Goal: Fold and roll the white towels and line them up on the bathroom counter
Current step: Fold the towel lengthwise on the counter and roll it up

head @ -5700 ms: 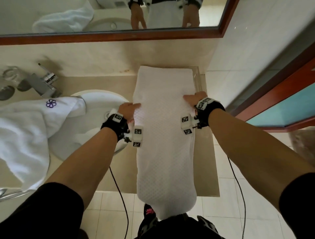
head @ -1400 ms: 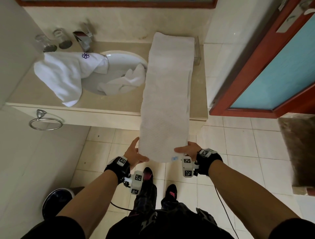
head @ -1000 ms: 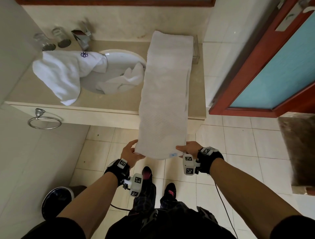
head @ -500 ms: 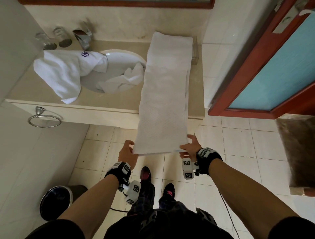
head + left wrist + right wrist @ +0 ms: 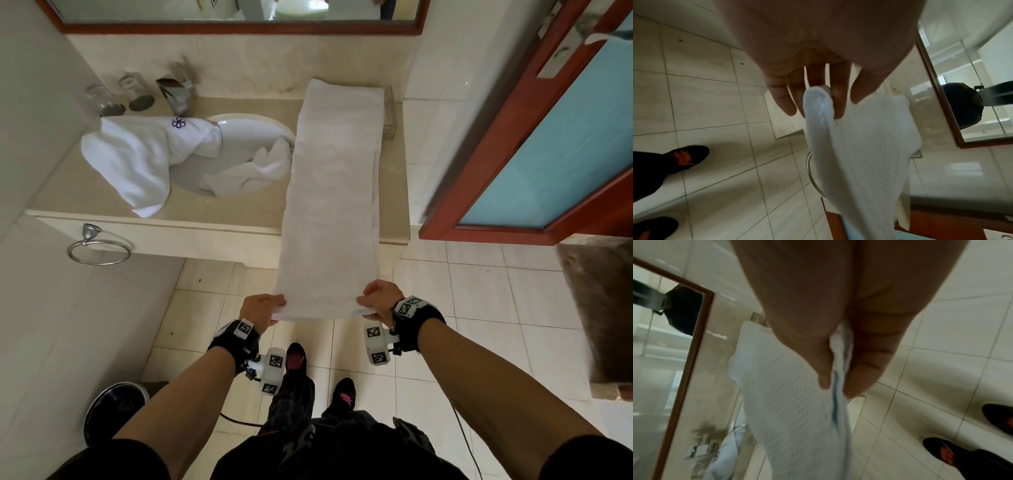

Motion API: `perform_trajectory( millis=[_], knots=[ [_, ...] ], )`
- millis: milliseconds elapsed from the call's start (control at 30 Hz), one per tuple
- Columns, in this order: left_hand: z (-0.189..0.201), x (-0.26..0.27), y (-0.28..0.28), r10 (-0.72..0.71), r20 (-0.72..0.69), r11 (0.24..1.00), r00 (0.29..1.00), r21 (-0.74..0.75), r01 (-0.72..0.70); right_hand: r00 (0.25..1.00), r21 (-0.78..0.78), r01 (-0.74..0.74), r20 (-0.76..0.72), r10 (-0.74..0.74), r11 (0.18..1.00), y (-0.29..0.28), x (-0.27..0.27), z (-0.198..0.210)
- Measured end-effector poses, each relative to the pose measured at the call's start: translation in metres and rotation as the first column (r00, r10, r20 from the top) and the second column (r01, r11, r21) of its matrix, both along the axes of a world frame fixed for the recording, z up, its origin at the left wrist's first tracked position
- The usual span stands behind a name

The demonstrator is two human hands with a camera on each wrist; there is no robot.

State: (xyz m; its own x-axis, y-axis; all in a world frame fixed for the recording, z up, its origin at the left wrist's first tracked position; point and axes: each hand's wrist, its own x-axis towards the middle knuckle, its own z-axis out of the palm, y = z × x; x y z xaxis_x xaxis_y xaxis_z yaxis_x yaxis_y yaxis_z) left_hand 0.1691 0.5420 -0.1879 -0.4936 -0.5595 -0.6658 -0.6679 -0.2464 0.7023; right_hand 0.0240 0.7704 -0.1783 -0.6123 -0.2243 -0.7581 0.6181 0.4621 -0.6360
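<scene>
A long white waffle-weave towel point(image 5: 334, 192), folded into a narrow strip, runs from the back of the beige counter point(image 5: 219, 212) out over its front edge. My left hand point(image 5: 263, 306) pinches its near left corner and my right hand point(image 5: 376, 298) pinches the near right corner, holding that end level above the floor. In the left wrist view the fingers point(image 5: 835, 99) lie under the towel point(image 5: 863, 146) corner. The right wrist view shows thumb and fingers point(image 5: 863, 366) clamped on the towel point(image 5: 789, 399) edge. A second white towel point(image 5: 144, 154) with a purple logo lies crumpled left of the sink.
A small white cloth point(image 5: 253, 168) sits in the sink basin point(image 5: 246, 133). Two glasses point(image 5: 118, 94) and the tap point(image 5: 174, 90) stand at the back left. A towel ring point(image 5: 99, 248) hangs under the counter, a dark bin point(image 5: 114, 411) stands on the floor at left, a red-framed door point(image 5: 534, 144) at right.
Since the first frame I have stepped back from the counter and taken the towel's near end in both hands. Over the last second both hands lifted that end, bringing it level.
</scene>
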Motion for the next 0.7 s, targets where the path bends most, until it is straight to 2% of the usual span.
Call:
perform_trajectory(
  millis=[67, 133, 233, 333, 400, 433, 500, 700],
  knots=[
    [0.006, -0.001, 0.001, -0.004, -0.005, 1.000, 1.000, 0.012, 0.004, 0.999, 0.026, -0.034, -0.011, 0.035, 0.999, 0.000, -0.001, 0.000],
    [0.013, -0.005, 0.004, 0.034, -0.019, 0.996, 0.999, 0.085, -0.033, 0.995, 0.066, -0.098, -0.018, 0.099, 0.993, -0.001, -0.005, 0.004],
    [0.021, -0.014, 0.008, 0.021, 0.003, 0.985, 1.000, 0.171, -0.022, 0.955, 0.199, -0.275, -0.060, 0.292, 0.941, -0.004, -0.012, 0.009],
    [0.021, -0.021, 0.006, -0.026, 0.037, 0.993, 0.999, 0.115, 0.022, 0.917, 0.280, -0.366, -0.058, 0.396, 0.888, -0.005, -0.018, 0.016],
    [0.018, -0.023, 0.005, -0.151, 0.061, 0.988, 0.987, -0.020, 0.153, 0.913, 0.258, -0.392, -0.014, 0.409, 0.883, -0.003, -0.019, 0.019],
    [0.016, -0.023, 0.004, -0.271, 0.109, 0.949, 0.956, -0.135, 0.285, 0.915, 0.240, -0.393, 0.006, 0.404, 0.887, -0.002, -0.020, 0.018],
    [0.016, -0.020, 0.008, -0.451, 0.224, 0.812, 0.864, -0.299, 0.501, 0.930, 0.208, -0.365, 0.041, 0.365, 0.907, -0.001, -0.020, 0.018],
    [0.001, -0.011, 0.015, -0.585, 0.421, 0.533, 0.693, -0.444, 0.720, 0.948, 0.145, -0.318, 0.067, 0.312, 0.937, 0.004, -0.019, 0.010]
  ],
)
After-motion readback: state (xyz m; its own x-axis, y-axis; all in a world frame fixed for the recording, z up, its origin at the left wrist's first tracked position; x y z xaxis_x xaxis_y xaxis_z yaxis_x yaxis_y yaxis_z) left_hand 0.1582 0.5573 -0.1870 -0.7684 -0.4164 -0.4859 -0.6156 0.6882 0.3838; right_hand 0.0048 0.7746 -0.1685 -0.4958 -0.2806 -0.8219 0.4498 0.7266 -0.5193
